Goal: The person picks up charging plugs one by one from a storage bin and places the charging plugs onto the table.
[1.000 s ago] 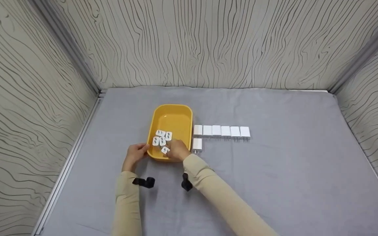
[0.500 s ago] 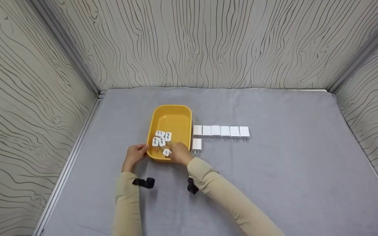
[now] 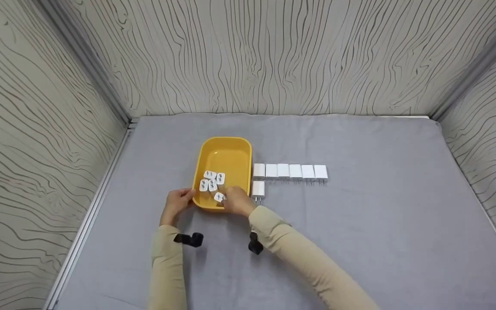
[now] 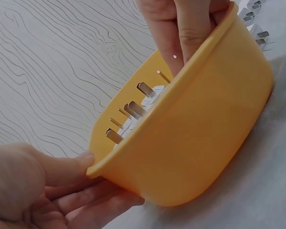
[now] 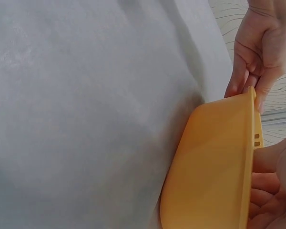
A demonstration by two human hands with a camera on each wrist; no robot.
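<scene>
A yellow plastic bin [image 3: 230, 161] stands on the cloth, with several white plug chargers [image 3: 212, 185] lying prongs-up in its near left part. My left hand [image 3: 177, 204] holds the bin's left rim, thumb on top and fingers beneath the lip, as the left wrist view shows. Inside the near right corner, my right hand [image 3: 238, 200] pinches a white plug charger [image 3: 219, 197]. Its fingertips are largely hidden by the hand and the bin wall [image 5: 205, 167]. In the left wrist view, metal prongs [image 4: 135, 109] rise just above the rim.
Right of the bin, several white chargers [image 3: 295, 172] lie side by side in a row, prongs toward me. One more charger [image 3: 258, 189] lies below the row's left end, close to the bin. Grey cloth [image 3: 360, 232] covers the table; patterned walls [image 3: 252, 60] enclose it.
My right hand has drawn back slightly to the right within the bin, and the charger at its fingertips has shifted and turned with it. My left hand stays on the rim.
</scene>
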